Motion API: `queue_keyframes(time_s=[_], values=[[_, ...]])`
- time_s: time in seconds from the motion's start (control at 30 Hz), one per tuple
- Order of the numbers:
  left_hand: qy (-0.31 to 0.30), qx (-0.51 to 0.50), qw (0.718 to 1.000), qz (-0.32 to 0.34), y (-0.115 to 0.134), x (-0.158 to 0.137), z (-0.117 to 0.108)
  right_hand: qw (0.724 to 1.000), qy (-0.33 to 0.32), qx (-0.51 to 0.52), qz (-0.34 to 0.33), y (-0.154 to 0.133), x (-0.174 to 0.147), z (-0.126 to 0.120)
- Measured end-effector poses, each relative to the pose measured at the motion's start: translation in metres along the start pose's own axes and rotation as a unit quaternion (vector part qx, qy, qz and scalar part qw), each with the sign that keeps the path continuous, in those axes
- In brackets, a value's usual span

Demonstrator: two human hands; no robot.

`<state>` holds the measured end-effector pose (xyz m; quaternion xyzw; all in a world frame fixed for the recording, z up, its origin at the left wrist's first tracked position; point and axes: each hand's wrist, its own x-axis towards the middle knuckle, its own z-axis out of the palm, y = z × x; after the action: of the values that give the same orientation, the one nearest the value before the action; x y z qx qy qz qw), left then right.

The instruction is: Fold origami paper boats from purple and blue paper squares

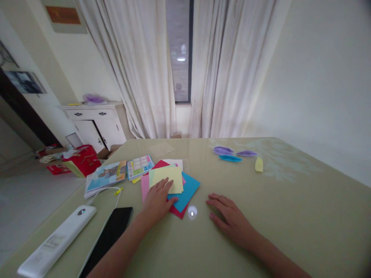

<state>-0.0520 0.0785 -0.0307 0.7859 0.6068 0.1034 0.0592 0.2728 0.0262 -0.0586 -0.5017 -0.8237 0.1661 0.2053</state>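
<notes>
My left hand [159, 199] lies with its fingers stretched over a pale yellow paper sheet [175, 181], the top one in a fanned stack of coloured paper. Beneath it show a blue sheet [189, 189], a red sheet [180, 213] and a pink sheet [144, 185]. To the right of the stack, my right hand [227, 218] rests on the tabletop, fingers apart and holding nothing. Farther off lie folded paper pieces: a purple one [223, 151], a second purple one [247, 153], a blue one [230, 158] and a yellow one [259, 165].
A black phone [116, 231] and a long white device [59, 241] with a cable lie at the left. Behind them are booklets [107, 175] and a printed card pack [140, 166]. The table [290, 216] meets a wall on the right; curtains [139, 69] hang behind.
</notes>
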Motion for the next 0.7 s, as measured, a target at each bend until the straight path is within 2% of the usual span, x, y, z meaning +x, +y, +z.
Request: queue_keyframes(time_s=[0.23, 0.37, 0.5, 0.63, 0.7], values=[[-0.046, 0.080, 0.995, 0.039, -0.008, 0.025, 0.000, 1.000, -0.012, 0.016, 0.002, -0.007, 0.000, -0.001], [-0.046, 0.084, 0.994, 0.058, -0.015, 0.029, -0.009, 1.000, -0.014, 0.009, 0.004, -0.011, 0.002, -0.002], [-0.042, 0.061, 0.995, 0.069, -0.050, 0.027, -0.028, 1.000, -0.011, 0.010, -0.001, -0.012, 0.002, -0.003], [-0.067, 0.045, 0.996, 0.030, -0.095, 0.021, -0.046, 1.000, -0.008, 0.007, 0.003, -0.013, 0.004, -0.003], [-0.084, 0.034, 0.995, 0.028, -0.108, 0.015, -0.048, 1.000, -0.004, 0.006, 0.007, -0.012, 0.005, -0.002]])
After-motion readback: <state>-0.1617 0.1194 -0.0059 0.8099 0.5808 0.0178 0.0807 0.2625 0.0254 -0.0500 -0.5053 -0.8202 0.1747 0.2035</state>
